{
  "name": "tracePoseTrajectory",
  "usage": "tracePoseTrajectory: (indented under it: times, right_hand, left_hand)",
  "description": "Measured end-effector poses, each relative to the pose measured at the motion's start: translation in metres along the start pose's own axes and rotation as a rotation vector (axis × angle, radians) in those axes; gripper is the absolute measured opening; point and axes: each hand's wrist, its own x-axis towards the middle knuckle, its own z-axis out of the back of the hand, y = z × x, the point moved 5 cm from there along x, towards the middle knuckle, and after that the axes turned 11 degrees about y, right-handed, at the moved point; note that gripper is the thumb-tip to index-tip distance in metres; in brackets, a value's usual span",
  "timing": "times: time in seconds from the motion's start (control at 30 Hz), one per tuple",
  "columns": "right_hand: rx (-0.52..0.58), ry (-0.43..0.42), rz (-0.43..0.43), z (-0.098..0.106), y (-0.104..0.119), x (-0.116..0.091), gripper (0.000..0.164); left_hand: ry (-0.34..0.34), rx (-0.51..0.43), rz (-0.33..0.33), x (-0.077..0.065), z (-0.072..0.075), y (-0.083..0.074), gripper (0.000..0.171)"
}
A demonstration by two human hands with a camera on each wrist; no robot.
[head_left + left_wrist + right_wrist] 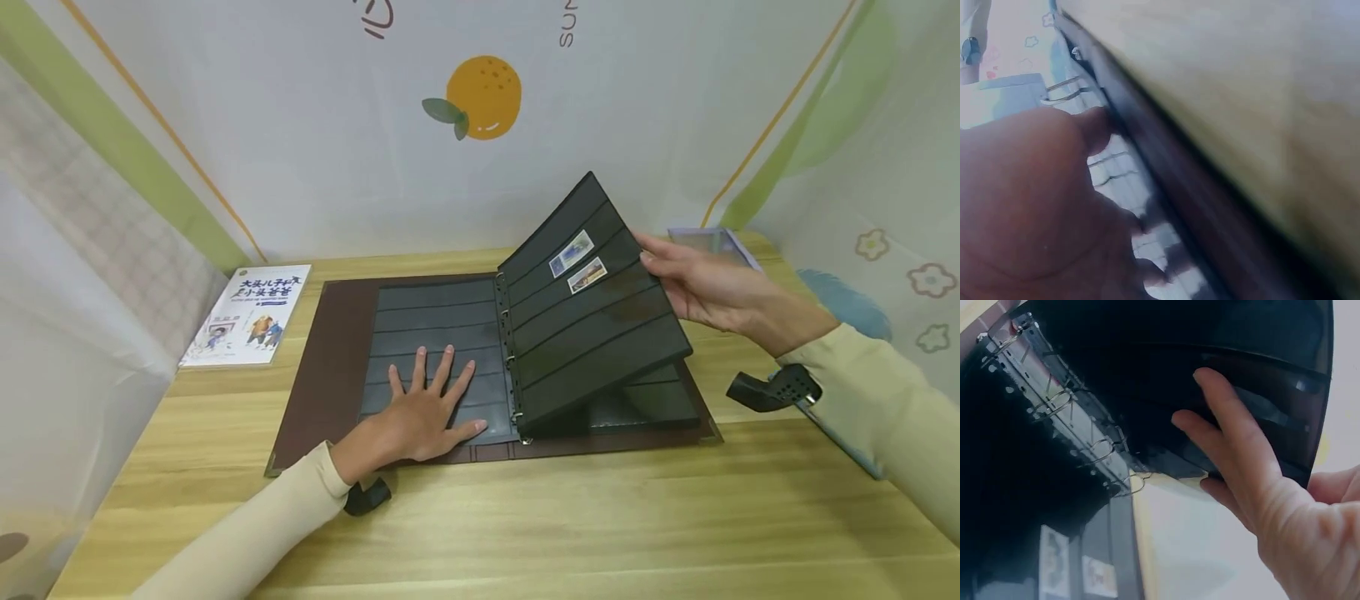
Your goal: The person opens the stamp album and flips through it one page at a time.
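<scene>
A stamp album with a dark brown cover (pixel 318 367) lies open on the table. On its left page (pixel 438 321) my left hand (pixel 420 421) rests flat, fingers spread. My right hand (pixel 708 292) grips the outer edge of a raised black page (pixel 600 337), its thumb on one side and its fingers on the other. Two stamps, an upper one (pixel 572 253) and a lower one (pixel 588 276), show on the raised page's face. Metal rings (pixel 1107 450) bind the pages along the spine. Another black page (pixel 622 408) lies underneath, partly hidden.
A white booklet with cartoon figures (pixel 243 317) lies at the table's left. Behind my right hand stands a clear case (pixel 716 242), partly covered. A blue-edged thing (pixel 851 446) sits under my right sleeve. Printed cloth (pixel 600 125) hangs behind the wooden table (pixel 525 533).
</scene>
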Motion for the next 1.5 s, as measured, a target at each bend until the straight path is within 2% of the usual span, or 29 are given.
tracePoseTrajectory:
  times: [0.07, 0.13, 0.27, 0.33, 0.4, 0.57, 0.73, 0.87, 0.93, 1.1, 1.17, 1.27, 1.33, 1.4, 1.5]
  right_hand:
    - [-0.067, -0.035, -0.042, -0.005, 0.005, 0.005, 0.075]
    - [-0.139, -0.067, -0.09, -0.011, 0.01, 0.011, 0.073]
    - [-0.259, -0.129, -0.172, -0.022, 0.02, 0.024, 0.066]
    - [-0.316, -0.153, -0.205, -0.027, 0.024, 0.03, 0.063]
    - [-0.379, -0.16, -0.232, -0.033, 0.026, 0.035, 0.062]
    - [-0.495, -0.176, -0.285, -0.045, 0.028, 0.047, 0.065]
    - [-0.65, -0.176, -0.369, -0.06, 0.029, 0.062, 0.071]
    - [-0.778, -0.16, -0.432, -0.074, 0.03, 0.077, 0.074]
    - [-0.775, -0.134, -0.429, -0.081, 0.029, 0.085, 0.073]
    - [-0.665, -0.031, -0.391, -0.097, 0.019, 0.104, 0.071]
    - [-0.684, -0.022, -0.381, -0.098, 0.014, 0.109, 0.069]
    - [-0.867, -0.037, -0.352, -0.094, 0.006, 0.109, 0.062]
    - [-1.102, -0.053, -0.325, -0.086, -0.003, 0.106, 0.059]
    - [-1.344, -0.057, -0.294, -0.078, -0.019, 0.098, 0.057]
    - [-1.586, -0.052, -0.29, -0.064, -0.055, 0.08, 0.058]
  left_hand:
    - [-0.03, -0.051, -0.032, 0.0, 0.004, -0.005, 0.085]
    - [-0.095, -0.146, -0.091, 0.0, 0.013, -0.015, 0.081]
    - [-0.234, -0.429, -0.311, -0.002, 0.037, -0.047, 0.073]
    - [-0.248, -0.544, -0.402, -0.004, 0.049, -0.063, 0.072]
    - [-0.227, -0.631, -0.452, -0.006, 0.057, -0.076, 0.073]
    - [-0.194, -0.729, -0.437, -0.009, 0.067, -0.091, 0.077]
    - [-0.192, -0.828, -0.398, -0.015, 0.07, -0.087, 0.075]
    - [-0.171, -0.927, -0.411, -0.021, 0.072, -0.083, 0.068]
    - [-0.167, -0.982, -0.434, -0.023, 0.074, -0.082, 0.068]
    - [-0.172, -1.18, -0.465, -0.032, 0.076, -0.075, 0.066]
    - [-0.186, -1.28, -0.479, -0.035, 0.076, -0.071, 0.068]
    - [-0.205, -1.425, -0.529, -0.036, 0.076, -0.066, 0.071]
    - [-0.207, -1.519, -0.577, -0.036, 0.076, -0.063, 0.071]
    - [-0.211, -1.593, -0.611, -0.036, 0.076, -0.059, 0.069]
    - [-0.22, -1.674, -0.626, -0.038, 0.075, -0.052, 0.066]
